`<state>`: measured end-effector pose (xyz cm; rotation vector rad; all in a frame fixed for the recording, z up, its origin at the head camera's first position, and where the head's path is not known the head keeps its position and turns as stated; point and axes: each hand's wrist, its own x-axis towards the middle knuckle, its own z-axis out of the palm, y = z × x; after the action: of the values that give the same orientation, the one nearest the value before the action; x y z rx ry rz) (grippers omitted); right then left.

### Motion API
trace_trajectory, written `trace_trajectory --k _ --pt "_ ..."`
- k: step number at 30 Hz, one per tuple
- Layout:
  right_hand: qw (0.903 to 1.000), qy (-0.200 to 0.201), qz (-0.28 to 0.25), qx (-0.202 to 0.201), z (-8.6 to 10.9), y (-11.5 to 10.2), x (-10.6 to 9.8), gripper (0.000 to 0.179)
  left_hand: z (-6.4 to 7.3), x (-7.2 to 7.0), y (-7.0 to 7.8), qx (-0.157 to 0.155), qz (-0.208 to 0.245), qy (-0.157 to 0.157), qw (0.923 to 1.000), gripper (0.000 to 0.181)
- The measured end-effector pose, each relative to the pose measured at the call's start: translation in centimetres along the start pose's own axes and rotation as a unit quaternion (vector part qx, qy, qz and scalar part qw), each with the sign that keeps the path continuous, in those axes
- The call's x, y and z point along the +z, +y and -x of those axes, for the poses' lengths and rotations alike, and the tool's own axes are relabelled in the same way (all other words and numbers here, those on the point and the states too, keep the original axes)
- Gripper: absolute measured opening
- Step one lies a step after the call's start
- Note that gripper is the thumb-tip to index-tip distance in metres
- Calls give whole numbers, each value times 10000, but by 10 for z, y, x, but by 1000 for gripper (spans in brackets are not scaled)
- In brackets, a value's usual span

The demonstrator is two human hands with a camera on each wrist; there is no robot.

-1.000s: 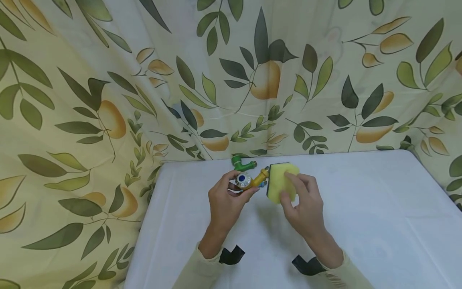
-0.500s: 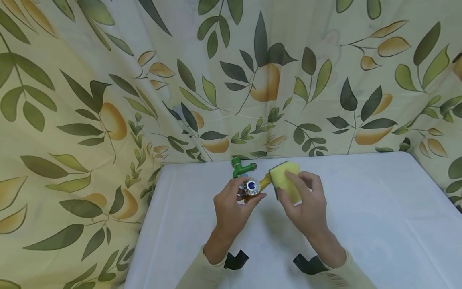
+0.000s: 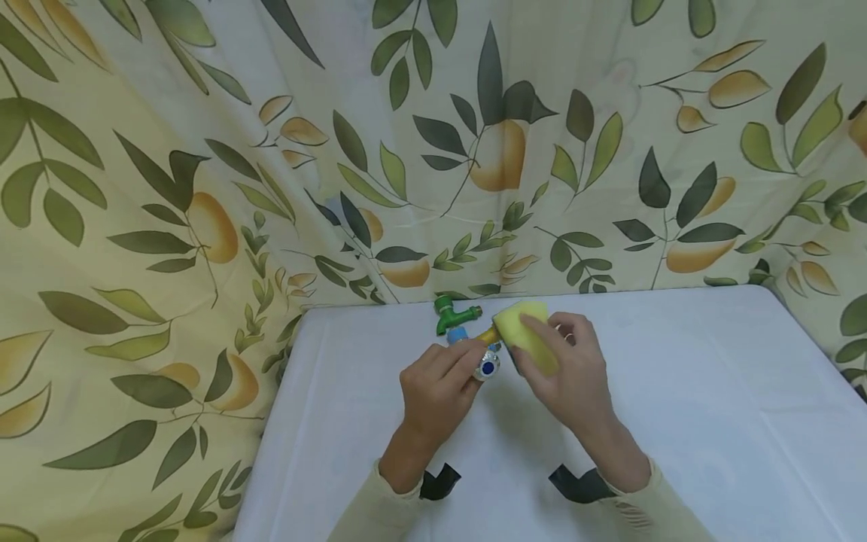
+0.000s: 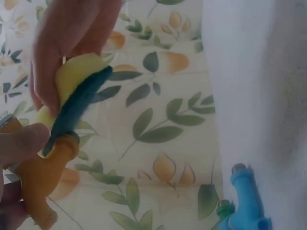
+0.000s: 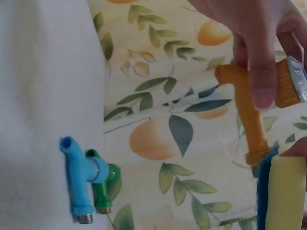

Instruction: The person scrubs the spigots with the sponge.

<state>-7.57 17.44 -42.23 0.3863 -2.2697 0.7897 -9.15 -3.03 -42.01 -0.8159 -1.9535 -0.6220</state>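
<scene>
head view: forearms (image 3: 371,503) angle in from the bottom edge, hands close together above the white table (image 3: 698,406); left hand (image 3: 436,388), back upward, pinches the orange tap (image 3: 486,336), silver knob (image 3: 487,366) just past the fingertips; right hand (image 3: 572,380) pinches the yellow sponge (image 3: 531,325), right beside the tap. left wrist view: left fingers (image 4: 24,143) grip the tap body; the sponge's dark scrub face (image 4: 79,108) sits against its collared end; blue tap (image 4: 247,196) and green tap (image 4: 224,210) lie apart, lower right. right wrist view: left fingers cross the tap beside the knob; a right fingertip (image 5: 297,147) rests on the sponge, rest of that hand mostly cropped.
</scene>
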Motion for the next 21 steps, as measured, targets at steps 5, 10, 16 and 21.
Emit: trace_trajectory --k 5,10,16,21 --pt "9989 -409 10 -220 -11 1 -3 44 0 1 -2 490 -185 9 9986 14" --pt "9980 -612 80 -111 -20 1 -5 43 -1 1 -2 895 -307 89 9955 15" --pt "9968 -792 -20 -83 -23 2 -6 42 2 3 -1 803 -355 -68 9961 15" --pt "9978 -656 -65 68 -14 2 -1 45 4 4 -1 -359 144 -123 9992 31"
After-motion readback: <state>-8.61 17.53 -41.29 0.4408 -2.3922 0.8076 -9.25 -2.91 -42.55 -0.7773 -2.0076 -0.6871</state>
